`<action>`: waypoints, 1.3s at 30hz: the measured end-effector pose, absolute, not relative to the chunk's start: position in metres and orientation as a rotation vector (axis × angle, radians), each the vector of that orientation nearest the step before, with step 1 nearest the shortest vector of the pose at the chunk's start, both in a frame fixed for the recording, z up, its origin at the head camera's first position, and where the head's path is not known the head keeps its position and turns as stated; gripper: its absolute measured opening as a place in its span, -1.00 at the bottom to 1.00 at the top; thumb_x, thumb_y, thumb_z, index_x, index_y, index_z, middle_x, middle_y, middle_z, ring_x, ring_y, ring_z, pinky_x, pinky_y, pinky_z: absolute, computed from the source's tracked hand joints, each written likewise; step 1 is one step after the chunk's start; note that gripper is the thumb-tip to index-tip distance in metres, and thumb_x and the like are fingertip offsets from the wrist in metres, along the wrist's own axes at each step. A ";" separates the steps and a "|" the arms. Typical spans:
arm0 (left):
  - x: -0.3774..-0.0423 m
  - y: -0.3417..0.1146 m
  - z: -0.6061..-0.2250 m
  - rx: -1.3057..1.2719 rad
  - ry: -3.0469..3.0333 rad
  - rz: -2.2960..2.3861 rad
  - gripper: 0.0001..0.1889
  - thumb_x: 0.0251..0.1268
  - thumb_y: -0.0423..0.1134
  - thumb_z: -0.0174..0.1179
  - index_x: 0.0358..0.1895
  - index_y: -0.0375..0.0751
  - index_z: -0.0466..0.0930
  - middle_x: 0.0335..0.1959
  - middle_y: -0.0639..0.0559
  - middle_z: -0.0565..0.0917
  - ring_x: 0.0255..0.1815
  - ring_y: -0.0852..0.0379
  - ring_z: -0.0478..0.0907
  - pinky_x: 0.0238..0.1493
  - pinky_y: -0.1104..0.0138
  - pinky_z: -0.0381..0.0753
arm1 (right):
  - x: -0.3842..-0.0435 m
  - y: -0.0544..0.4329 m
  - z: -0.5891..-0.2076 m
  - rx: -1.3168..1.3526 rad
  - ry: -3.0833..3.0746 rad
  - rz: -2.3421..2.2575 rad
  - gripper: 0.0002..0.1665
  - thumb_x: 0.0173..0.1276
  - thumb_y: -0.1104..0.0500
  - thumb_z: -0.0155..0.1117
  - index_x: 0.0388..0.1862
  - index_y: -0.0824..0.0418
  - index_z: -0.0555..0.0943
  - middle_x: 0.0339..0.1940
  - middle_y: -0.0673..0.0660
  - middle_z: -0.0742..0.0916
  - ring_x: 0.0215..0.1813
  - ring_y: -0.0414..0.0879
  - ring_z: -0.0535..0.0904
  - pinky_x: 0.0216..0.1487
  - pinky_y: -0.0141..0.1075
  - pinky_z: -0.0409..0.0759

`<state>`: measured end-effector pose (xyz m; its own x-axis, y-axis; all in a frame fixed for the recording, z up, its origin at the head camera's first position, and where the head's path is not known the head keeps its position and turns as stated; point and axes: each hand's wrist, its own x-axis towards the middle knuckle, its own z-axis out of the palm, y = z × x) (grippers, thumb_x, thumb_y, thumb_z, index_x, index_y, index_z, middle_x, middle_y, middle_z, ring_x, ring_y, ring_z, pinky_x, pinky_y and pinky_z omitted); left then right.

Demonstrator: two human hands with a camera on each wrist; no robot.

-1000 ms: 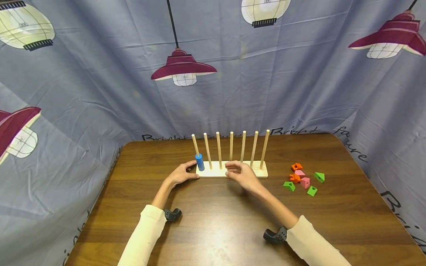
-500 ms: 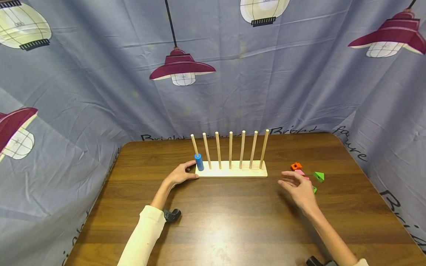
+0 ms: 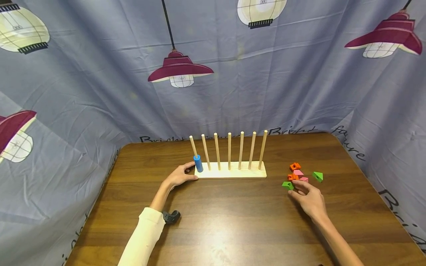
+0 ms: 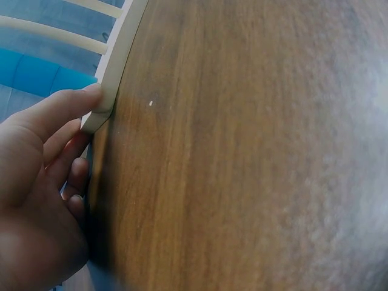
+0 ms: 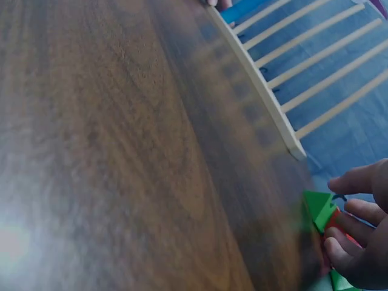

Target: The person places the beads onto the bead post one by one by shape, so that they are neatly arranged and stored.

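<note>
A pale wooden peg board with several upright pegs stands toward the back of the table. Blue cylindrical beads are stacked on its leftmost peg. My left hand grips the board's left end; in the left wrist view the thumb lies on the base beside the blue beads. On the right, my right hand hovers at the near side of a group of small blocks, fingers loosely bent. A green triangular block and an orange block lie by its fingertips. One green block is hidden beneath the hand in the head view.
Another orange block, a pink block and a second pink block lie close together. A green triangular block sits apart to their right. A patterned grey-blue curtain hangs behind the brown table.
My right hand has moved from the middle of the peg board rightward to the loose blocks. My left hand has stayed at the board's left end.
</note>
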<state>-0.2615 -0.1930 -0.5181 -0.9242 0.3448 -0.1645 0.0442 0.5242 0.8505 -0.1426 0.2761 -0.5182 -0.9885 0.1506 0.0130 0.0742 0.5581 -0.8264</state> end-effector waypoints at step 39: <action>-0.261 -0.193 -0.516 0.310 2.435 1.373 -0.25 0.22 -0.28 0.38 0.48 -0.31 0.30 0.46 -0.28 0.31 0.31 -0.26 0.26 0.33 -0.07 0.24 | -0.182 0.188 -0.432 0.377 -2.343 1.694 -0.66 0.28 0.42 0.37 0.04 0.47 0.63 -0.08 0.34 0.73 -0.16 -0.19 0.66 -0.13 -0.48 0.59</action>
